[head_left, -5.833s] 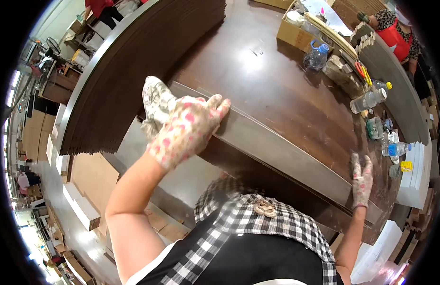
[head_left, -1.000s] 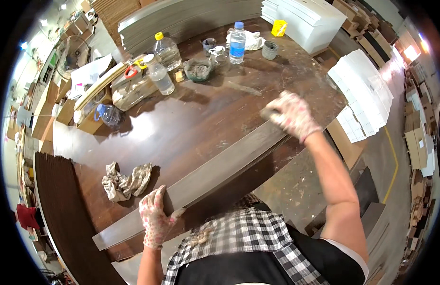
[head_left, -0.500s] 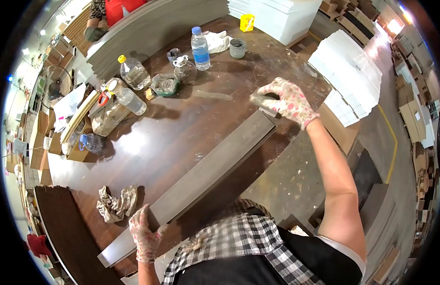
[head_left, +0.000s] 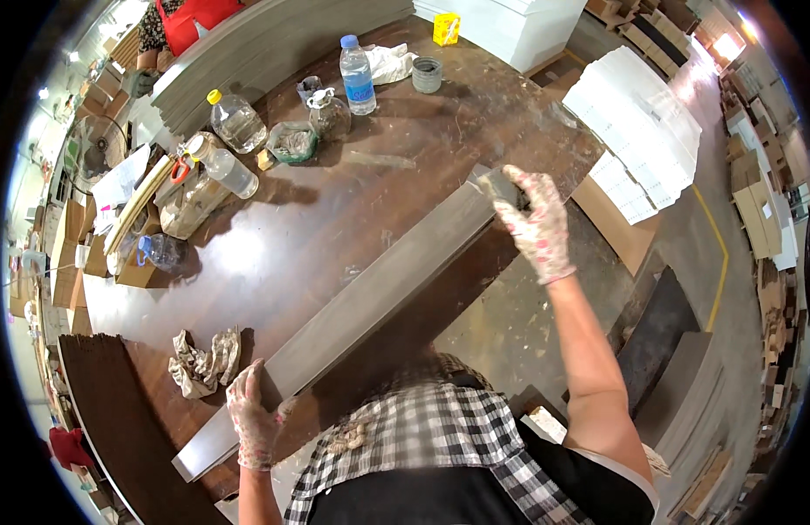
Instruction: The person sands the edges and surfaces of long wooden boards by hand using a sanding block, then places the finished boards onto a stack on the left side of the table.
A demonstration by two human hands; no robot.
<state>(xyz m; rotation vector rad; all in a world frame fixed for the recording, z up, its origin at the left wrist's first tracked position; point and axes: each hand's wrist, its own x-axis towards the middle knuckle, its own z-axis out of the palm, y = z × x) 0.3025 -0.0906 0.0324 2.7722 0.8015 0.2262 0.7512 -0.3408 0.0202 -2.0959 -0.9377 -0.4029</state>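
Note:
A long, narrow grey board (head_left: pixel 379 284), seemingly lying on others like it, runs diagonally across the brown table (head_left: pixel 335 210) from lower left to upper right. My left hand (head_left: pixel 254 416) is closed around the board's edge near its lower left end, in a flower-patterned glove. At the far right end my right hand (head_left: pixel 536 223), gloved alike, is closed on a small grey pad (head_left: pixel 499 186) that rests against the board's end. The fingers partly cover the pad, and its exact kind cannot be made out. A crumpled cloth (head_left: pixel 204 363) lies near my left hand.
Several clear bottles (head_left: pixel 237 122), a blue-capped water bottle (head_left: pixel 358 79), a jar (head_left: pixel 427 75) and a yellow box (head_left: pixel 446 29) stand toward the back. Stacked grey boards (head_left: pixel 274 57) line the far edge. Dark boards (head_left: pixel 116 420) lie at left, white sheets (head_left: pixel 637 131) at right.
My right hand has moved slightly down and left with the pad, from just beyond the board's end onto it. My left hand keeps its hold on the board. The view has shifted a little.

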